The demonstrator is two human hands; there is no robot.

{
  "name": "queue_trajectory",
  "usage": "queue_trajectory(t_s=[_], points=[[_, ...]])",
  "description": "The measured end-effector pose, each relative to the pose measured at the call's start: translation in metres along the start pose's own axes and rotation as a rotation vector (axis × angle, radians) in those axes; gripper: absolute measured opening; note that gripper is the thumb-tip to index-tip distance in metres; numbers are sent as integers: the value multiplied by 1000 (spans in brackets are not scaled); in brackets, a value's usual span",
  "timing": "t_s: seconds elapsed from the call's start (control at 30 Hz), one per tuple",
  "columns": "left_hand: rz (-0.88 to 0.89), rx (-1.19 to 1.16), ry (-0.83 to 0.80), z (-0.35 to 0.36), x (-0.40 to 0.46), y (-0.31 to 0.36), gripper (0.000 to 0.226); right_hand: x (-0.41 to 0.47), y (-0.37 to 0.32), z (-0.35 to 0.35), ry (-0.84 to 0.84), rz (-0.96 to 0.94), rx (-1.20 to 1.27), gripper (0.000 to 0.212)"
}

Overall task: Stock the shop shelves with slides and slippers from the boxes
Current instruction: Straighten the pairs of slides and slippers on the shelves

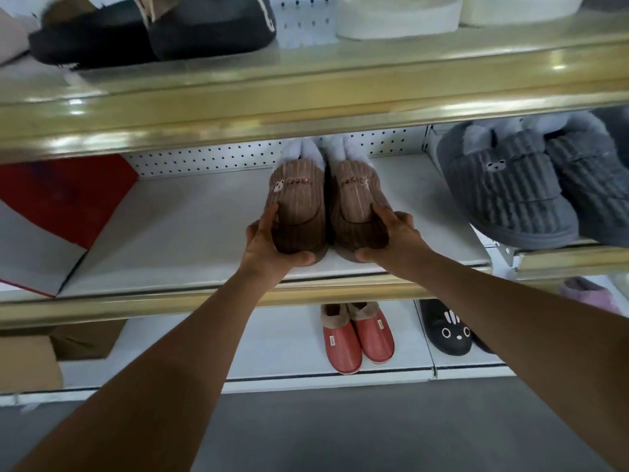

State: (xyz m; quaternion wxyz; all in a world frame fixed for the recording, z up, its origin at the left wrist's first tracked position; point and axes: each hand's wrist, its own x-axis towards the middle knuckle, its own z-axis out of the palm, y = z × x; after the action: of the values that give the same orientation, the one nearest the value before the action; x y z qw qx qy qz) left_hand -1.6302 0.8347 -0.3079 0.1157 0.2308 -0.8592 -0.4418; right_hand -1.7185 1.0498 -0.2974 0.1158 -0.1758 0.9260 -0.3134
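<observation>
Your left hand grips the toe of the left brown slipper and your right hand grips the right brown slipper, the pair touching side by side on the middle shelf, near grey slippers.

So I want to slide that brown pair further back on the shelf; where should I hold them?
Hold the brown slippers by their rounded toes, from the front. The toes face you; each hand, left hand and right hand, already cups one.
</observation>
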Motion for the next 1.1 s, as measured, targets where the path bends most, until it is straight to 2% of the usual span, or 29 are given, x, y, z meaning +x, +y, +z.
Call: queue_trajectory(t_s=[0.1, 0.23, 0.3, 0.37, 0.57, 0.67, 0.73, 0.9, 1.0, 1.1], points=[[40, 108, 147, 5, -17, 14, 105, -15, -2, -3, 70, -24, 28, 88], [298, 83, 290, 39, -57, 52, 80, -55, 10, -20, 216, -111, 49, 62], [377, 19, 255, 67, -76, 74, 69, -76, 26, -34, 251, -166, 77, 48], [383, -65, 172, 94, -95, 100, 67, -94, 47, -53, 276, -215, 84, 38], [231, -189, -51, 170, -125, 178, 81, -120, 117, -140, 391, -316, -56, 28], [162, -197, -92, 195, -126, 206, 88, -122, 154, -185, 493, -286, -142, 32], [141, -164, -87, 207, -121, 215, 96, -121, 175, -208, 487, -185, -182, 42], [77, -122, -83, 224, -89, 223, 114, -98, 209, -239, 255, 72, -138, 97], [60, -131, -101, 237, -63, 211, 119, -77, 221, -243, 145, 112, -14, 103], [65, -108, -114, 247, -51, 210, 126, -64, 230, -240, 141, 91, -40, 99]])
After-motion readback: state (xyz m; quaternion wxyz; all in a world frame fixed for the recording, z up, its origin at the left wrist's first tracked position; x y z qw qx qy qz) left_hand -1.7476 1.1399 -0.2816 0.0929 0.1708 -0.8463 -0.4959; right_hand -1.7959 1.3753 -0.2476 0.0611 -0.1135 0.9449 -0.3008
